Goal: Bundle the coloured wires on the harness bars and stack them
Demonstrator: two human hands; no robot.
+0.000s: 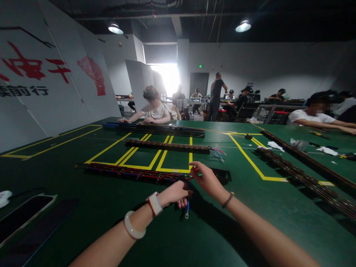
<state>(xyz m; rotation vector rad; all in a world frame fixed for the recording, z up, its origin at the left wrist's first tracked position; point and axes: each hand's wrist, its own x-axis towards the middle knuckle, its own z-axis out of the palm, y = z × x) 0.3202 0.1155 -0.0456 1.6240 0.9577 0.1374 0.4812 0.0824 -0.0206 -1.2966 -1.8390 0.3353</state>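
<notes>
In front of me a long dark strip with red and blue wires (125, 172) lies across the green table. My left hand (178, 193) is curled at its right part, closed round a bundle of wires. Below those fingers hangs a blue wire end with a metal ring terminal (187, 212). Over the strip's right end, my right hand (204, 177) is raised with thumb and forefinger brought together. Something small and reddish shows at its fingertips, too small to name. Green and red wires pass beneath this hand, and a black end piece (221, 175) sticks out beyond it.
Another wired strip (169, 146) lies farther back, before a long dark tray (155, 128) where a co-worker (155, 105) works. Long dark strips (306, 172) lie at the right. Dark flat panels (26, 215) rest at the left. Yellow tape (247, 157) marks the green table.
</notes>
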